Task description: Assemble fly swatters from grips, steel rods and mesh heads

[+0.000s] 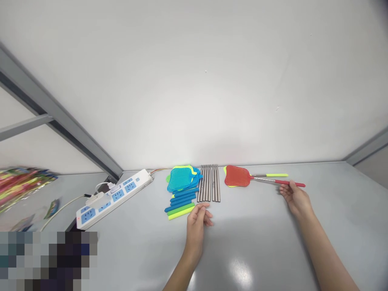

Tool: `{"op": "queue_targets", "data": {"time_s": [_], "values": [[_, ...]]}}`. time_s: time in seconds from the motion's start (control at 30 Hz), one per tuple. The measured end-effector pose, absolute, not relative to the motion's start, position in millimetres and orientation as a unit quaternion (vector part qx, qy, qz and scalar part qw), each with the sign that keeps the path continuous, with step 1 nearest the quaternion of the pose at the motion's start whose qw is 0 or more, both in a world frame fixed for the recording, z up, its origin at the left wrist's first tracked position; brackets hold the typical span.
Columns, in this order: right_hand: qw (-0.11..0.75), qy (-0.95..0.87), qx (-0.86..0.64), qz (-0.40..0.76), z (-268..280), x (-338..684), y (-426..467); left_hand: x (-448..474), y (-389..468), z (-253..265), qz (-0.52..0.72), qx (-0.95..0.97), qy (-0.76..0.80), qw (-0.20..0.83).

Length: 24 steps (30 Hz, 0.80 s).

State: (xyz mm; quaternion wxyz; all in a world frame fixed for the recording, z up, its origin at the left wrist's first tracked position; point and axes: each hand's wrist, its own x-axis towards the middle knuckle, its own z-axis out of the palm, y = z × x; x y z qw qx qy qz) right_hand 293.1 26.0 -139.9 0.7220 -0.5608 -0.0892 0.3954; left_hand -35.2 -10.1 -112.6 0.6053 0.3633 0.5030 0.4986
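A red fly swatter [238,176] lies on the right half of the table. Its handle end is pinched between the thumb and fingers of my right hand [297,200]. Partly covered by it is a second swatter with a yellow-green handle [276,175]. My left hand [199,221] hovers with loosely bent, parted fingers just in front of a row of metal telescopic rods [209,184], holding nothing. Beside that hand lie blue handle sleeves [181,203], a green sleeve [181,209] and a yellow-green sleeve [182,213]. Behind them, blue and yellow-green swatter heads [182,178] are stacked.
A white power strip [117,198] with plugs and a cable stands left of the stack. Colourful shiny packets [26,184] lie at the far left. A white wall [212,81] rises behind the grey table [257,242], and a metal frame [69,117] runs along the left.
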Motion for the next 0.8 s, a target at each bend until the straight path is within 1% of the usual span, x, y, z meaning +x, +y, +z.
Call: {"op": "queue_targets", "data": {"time_s": [0.23, 0.5, 0.6, 0.73, 0.77, 0.8], "values": [[0.701, -0.12, -0.585, 0.391, -142.8, 294.3, 28.2, -34.4, -9.0, -110.0, 0.501, 0.355, 0.504, 0.607], [0.689, -0.141, -0.583, 0.408, -141.6, 291.7, 27.5, -28.8, -13.0, -109.7, 0.499, 0.41, 0.513, 0.565], [0.689, -0.145, -0.579, 0.412, -140.1, 289.2, 27.0, -24.2, -17.4, -95.5, 0.505, 0.46, 0.516, 0.517], [0.689, -0.151, -0.575, 0.414, -138.4, 286.1, 26.3, -23.2, -33.1, -57.8, 0.505, 0.567, 0.47, 0.449], [0.69, -0.152, -0.574, 0.413, -138.2, 285.3, 26.2, -25.0, -38.7, -49.2, 0.512, 0.572, 0.458, 0.448], [0.692, -0.154, -0.574, 0.411, -138.1, 284.5, 26.3, -27.5, -44.3, -42.4, 0.534, 0.527, 0.473, 0.462]]}}
